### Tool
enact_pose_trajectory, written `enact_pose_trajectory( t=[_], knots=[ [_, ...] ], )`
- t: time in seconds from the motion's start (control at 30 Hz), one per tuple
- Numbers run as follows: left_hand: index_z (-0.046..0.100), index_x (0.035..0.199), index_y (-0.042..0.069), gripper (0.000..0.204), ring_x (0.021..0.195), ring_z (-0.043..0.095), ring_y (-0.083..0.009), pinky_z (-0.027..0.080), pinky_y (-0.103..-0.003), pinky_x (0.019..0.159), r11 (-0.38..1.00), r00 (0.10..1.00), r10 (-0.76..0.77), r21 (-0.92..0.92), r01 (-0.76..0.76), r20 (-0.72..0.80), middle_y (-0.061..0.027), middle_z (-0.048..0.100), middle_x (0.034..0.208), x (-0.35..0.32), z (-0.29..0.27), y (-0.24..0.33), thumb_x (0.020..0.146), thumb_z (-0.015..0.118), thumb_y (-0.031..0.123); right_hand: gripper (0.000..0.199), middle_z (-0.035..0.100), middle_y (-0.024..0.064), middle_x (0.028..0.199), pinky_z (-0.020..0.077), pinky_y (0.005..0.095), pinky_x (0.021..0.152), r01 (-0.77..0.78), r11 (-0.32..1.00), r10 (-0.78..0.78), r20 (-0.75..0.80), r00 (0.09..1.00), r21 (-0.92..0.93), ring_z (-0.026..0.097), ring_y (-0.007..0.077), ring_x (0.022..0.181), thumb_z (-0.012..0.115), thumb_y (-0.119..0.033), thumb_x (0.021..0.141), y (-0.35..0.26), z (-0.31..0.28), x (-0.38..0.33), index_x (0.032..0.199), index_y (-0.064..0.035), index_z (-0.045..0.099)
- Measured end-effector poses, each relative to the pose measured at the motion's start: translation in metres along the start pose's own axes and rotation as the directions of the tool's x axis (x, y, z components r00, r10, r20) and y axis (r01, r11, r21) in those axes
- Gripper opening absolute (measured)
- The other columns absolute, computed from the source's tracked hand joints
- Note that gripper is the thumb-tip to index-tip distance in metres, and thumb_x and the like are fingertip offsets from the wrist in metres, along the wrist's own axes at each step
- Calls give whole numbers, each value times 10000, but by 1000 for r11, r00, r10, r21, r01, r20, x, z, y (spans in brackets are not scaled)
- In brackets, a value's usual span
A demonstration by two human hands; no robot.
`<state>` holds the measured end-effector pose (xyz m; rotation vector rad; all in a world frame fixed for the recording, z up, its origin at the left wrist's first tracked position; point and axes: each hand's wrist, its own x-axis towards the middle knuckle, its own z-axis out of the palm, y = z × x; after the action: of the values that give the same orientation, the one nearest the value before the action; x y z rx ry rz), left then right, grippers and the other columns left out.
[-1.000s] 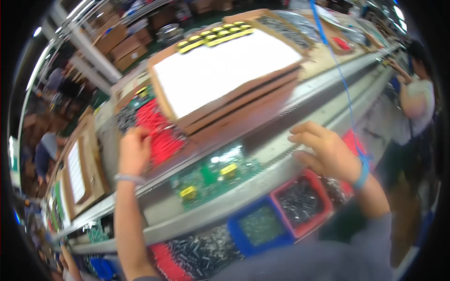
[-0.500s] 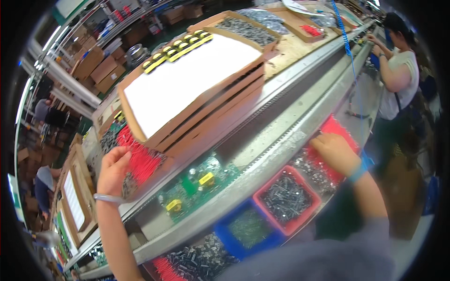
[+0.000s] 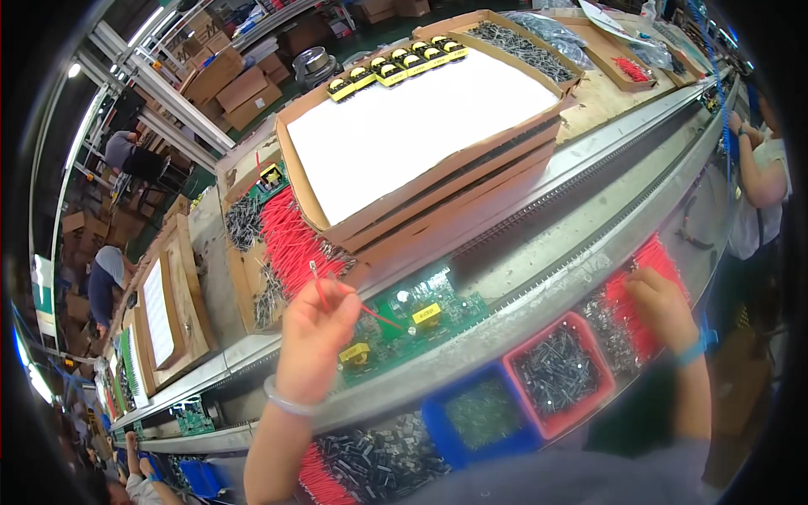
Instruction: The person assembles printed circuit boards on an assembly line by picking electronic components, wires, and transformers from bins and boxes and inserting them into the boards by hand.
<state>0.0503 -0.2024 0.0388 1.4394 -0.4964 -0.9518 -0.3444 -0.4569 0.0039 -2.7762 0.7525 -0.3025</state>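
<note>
I've got left hand point(image 3: 316, 343) pinching a red wire point(image 3: 383, 319), its end over the green circuit board point(image 3: 399, 342); right hand point(image 3: 663, 310) at red wire bundle point(image 3: 657, 257), can't tell its grip.

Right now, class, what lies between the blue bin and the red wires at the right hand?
In the head view, a red bin, then small silvery pieces, lie between the blue bin and the red wires.

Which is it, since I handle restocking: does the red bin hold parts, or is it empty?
The red bin holds parts: dark pieces spread across its inside. Their depth I cannot tell.
</note>
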Motion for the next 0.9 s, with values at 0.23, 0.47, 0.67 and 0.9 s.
enact_pose_trajectory(
  t=[0.23,0.47,0.67,0.9],
  knots=[
    [648,989,20,122,729,553,-34,434,-203,644,943,962,270,216,-253,-51,31,638,864,17,26,-16,918,746,33,183,625,148,956,522,373,735,40,974,-1,-173,985,222,641,319,844,724,76,770,-11,-1,7,917,13,635],
    [665,959,11,133,682,448,2,352,-175,589,905,954,285,352,-237,-91,50,605,814,31,19,-34,902,774,61,148,596,57,915,491,265,724,-181,793,289,-98,952,582,614,135,831,700,72,833,-15,4,9,900,3,587],
    [668,958,4,139,674,427,2,344,-181,582,901,957,279,366,-233,-78,58,591,815,38,22,-40,899,777,67,164,599,24,914,489,233,719,-226,627,354,-14,935,746,600,79,821,697,49,876,-13,8,9,931,-15,556],
    [675,956,-4,131,681,431,-4,360,-182,591,893,960,274,383,-234,-52,43,610,842,39,20,-39,900,773,63,195,630,21,891,507,231,703,-238,447,400,45,915,862,617,82,787,692,44,887,-22,8,11,986,-29,540]
  ],
)
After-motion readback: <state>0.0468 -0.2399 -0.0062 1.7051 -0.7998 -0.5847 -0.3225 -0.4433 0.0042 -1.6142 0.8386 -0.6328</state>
